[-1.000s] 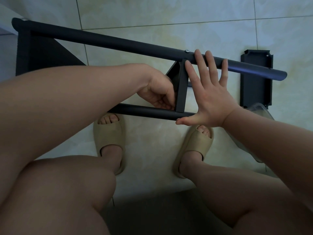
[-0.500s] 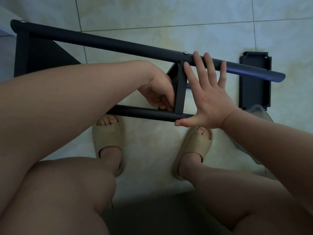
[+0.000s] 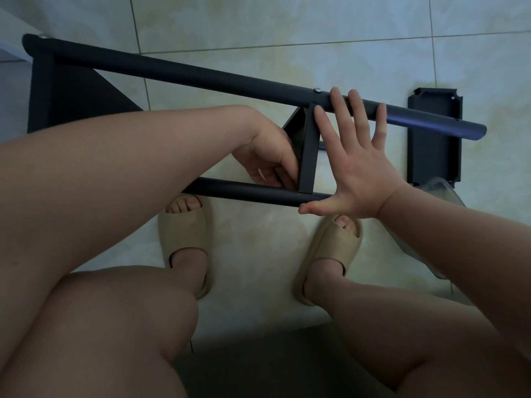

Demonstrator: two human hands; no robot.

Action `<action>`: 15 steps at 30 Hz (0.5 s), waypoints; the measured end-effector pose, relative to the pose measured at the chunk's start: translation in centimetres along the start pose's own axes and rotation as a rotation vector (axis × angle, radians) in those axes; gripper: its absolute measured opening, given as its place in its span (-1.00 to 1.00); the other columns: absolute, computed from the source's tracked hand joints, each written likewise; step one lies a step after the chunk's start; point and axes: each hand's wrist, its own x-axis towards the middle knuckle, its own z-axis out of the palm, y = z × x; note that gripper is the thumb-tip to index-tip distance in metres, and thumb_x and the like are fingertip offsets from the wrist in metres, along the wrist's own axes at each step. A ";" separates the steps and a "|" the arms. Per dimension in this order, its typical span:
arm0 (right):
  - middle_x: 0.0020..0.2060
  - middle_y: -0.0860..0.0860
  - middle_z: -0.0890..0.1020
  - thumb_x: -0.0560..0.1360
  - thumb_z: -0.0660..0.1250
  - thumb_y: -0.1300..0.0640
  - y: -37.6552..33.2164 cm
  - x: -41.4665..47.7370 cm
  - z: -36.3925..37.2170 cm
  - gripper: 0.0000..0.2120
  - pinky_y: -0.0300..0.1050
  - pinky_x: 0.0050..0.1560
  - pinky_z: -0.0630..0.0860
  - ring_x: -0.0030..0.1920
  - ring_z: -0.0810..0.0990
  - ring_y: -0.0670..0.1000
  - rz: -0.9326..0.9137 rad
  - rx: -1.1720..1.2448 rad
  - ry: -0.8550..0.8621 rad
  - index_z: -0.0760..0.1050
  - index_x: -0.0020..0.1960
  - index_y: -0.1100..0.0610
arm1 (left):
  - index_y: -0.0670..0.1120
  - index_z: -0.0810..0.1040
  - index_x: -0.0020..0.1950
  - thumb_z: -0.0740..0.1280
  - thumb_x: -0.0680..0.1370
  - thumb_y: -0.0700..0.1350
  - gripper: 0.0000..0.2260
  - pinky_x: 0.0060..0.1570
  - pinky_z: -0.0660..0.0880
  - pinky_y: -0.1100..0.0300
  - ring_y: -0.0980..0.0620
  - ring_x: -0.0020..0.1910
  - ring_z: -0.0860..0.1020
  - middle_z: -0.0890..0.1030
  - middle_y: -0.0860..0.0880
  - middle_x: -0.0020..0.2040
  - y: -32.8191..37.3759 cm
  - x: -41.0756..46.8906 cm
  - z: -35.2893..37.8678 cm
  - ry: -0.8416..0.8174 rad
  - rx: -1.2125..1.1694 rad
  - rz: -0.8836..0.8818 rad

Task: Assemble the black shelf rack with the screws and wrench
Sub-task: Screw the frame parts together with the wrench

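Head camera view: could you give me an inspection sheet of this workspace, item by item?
Surface: pale tiled floor.
Job's things: black rack partly built, with a crosspiece in place; a screw sits in its upper bar; a loose black panel lies flat to the right.
Clutter: clear plastic tub, partly under the right forearm.
Hands: left hand is curled at the crosspiece's lower joint, and what it holds is hidden; right hand is open, flat against the rack.
Cables: nothing seen.
Surroundings: the person's beige sandals below the rack.
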 end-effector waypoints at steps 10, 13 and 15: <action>0.63 0.26 -0.11 0.24 0.06 -0.73 0.0 0.0 0.0 0.33 0.53 0.47 -0.24 0.61 -0.18 0.36 0.002 0.000 -0.003 -0.12 0.66 0.19 | -0.07 0.63 0.06 0.37 0.54 -0.25 -0.85 -0.07 0.49 0.20 0.11 -0.21 0.54 0.66 0.02 -0.11 -0.1 0.3 -0.4 0.051 -0.031 0.013; 0.63 0.26 -0.11 0.24 0.05 -0.73 0.0 0.0 -0.1 0.33 0.52 0.48 -0.24 0.61 -0.18 0.36 0.002 -0.005 -0.004 -0.13 0.66 0.19 | -0.02 0.66 0.03 0.39 0.54 -0.17 -0.88 -0.03 0.49 0.17 0.10 -0.19 0.54 0.68 0.04 -0.08 -0.1 0.2 -0.6 0.050 -0.043 0.004; 0.63 0.26 -0.11 0.24 0.05 -0.73 0.0 0.0 -0.1 0.33 0.52 0.48 -0.24 0.61 -0.18 0.36 0.002 -0.006 -0.005 -0.13 0.66 0.19 | -0.02 0.66 0.03 0.40 0.53 -0.14 -0.89 -0.01 0.49 0.14 0.08 -0.18 0.57 0.68 0.03 -0.09 -0.1 0.2 -0.3 0.030 -0.017 -0.001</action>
